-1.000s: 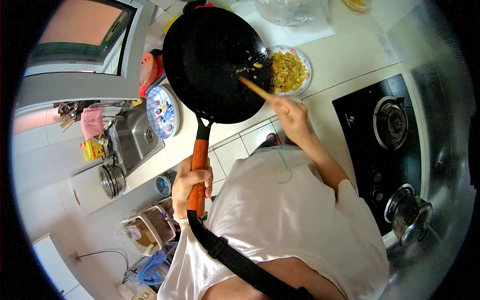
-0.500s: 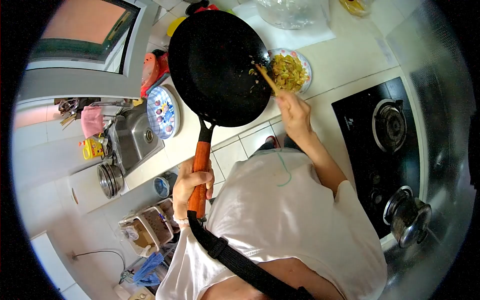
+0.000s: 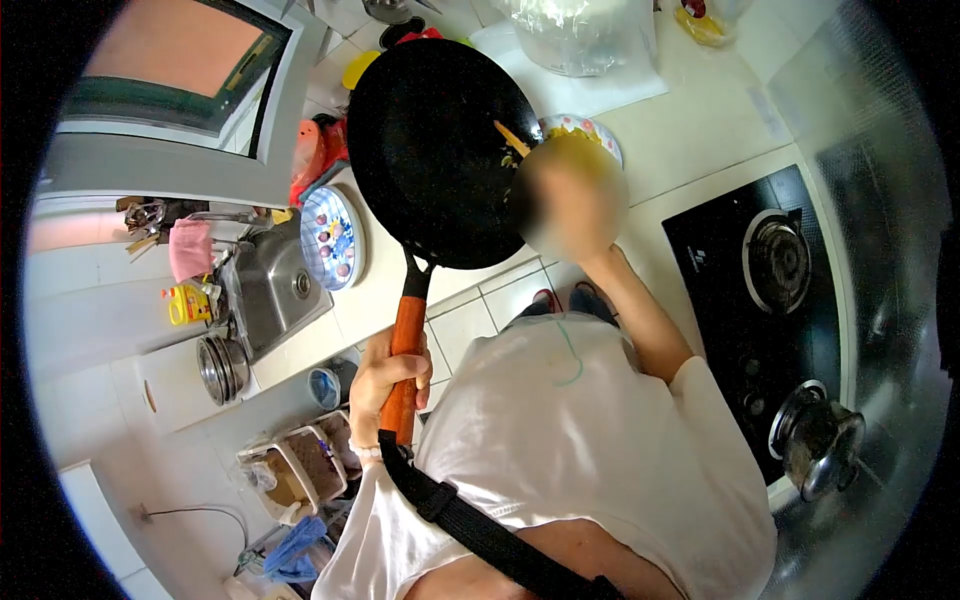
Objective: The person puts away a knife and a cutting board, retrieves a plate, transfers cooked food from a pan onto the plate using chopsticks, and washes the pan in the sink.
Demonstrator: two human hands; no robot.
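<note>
My left hand (image 3: 388,378) is wrapped round the orange-brown wooden handle of a black wok (image 3: 440,150), which is tilted beside a plate. My right hand (image 3: 575,205) is blurred at the wok's right rim. A slim wooden utensil (image 3: 512,138) sticks out of it over the inside of the wok; its exact kind is unclear. A few small food bits cling near its tip. Partly hidden behind the hand, a plate with a dotted rim (image 3: 607,135) holds yellow-green chopped food (image 3: 570,131).
A black gas hob (image 3: 730,300) lies to the right, with a lidded pot (image 3: 822,452) on its near burner. To the left are a blue-patterned plate (image 3: 318,255) and a steel sink (image 3: 262,300). A clear plastic bag (image 3: 580,40) stands on the counter behind.
The wok and left hand appear slightly lower in view. My right hand has moved a little down, covering more of the plate, and the utensil's tip has shifted left over the wok.
</note>
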